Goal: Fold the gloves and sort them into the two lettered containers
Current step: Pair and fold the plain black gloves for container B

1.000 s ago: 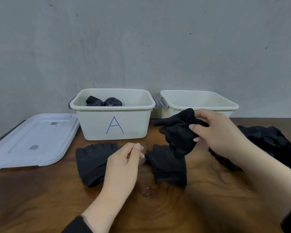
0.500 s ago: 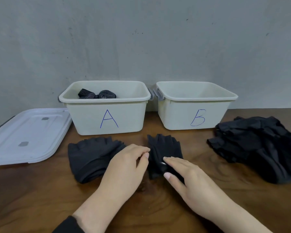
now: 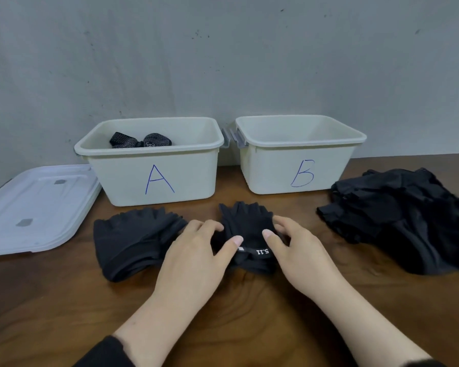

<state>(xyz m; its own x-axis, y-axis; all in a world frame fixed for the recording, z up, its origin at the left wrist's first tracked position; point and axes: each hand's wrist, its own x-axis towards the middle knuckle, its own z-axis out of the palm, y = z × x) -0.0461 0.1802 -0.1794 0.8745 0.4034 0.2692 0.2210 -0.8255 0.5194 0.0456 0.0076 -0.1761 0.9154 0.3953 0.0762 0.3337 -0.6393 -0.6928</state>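
Left hand (image 3: 196, 250): rests on the left edge of the middle glove stack (image 3: 245, 229), fingers curled round the fabric, thumb laid across its near part
Right hand (image 3: 300, 250): rests on the right edge of the same stack, fingers curled over the fabric, thumb pointing inward beside the "5.11" cuff label (image 3: 261, 251)
Middle glove stack: black, flat on the wooden table (image 3: 223, 313), fingertips pointing toward the containers, lying in front of the gap between them
Left glove stack (image 3: 133, 239): black, on the table just beside the left hand, in front of container A (image 3: 154, 178)
Container A: cream tub, blue letter on its front wall, holding a folded dotted black glove bundle (image 3: 139, 140) at its back left
Container B (image 3: 297, 168): cream tub to the right of A, blue letter on its front; its contents cannot be told from this angle
Unsorted glove heap (image 3: 398, 218): black, loose, at the right of the table, well apart from the hands
Lid (image 3: 32, 207): translucent white, flat on the table left of container A
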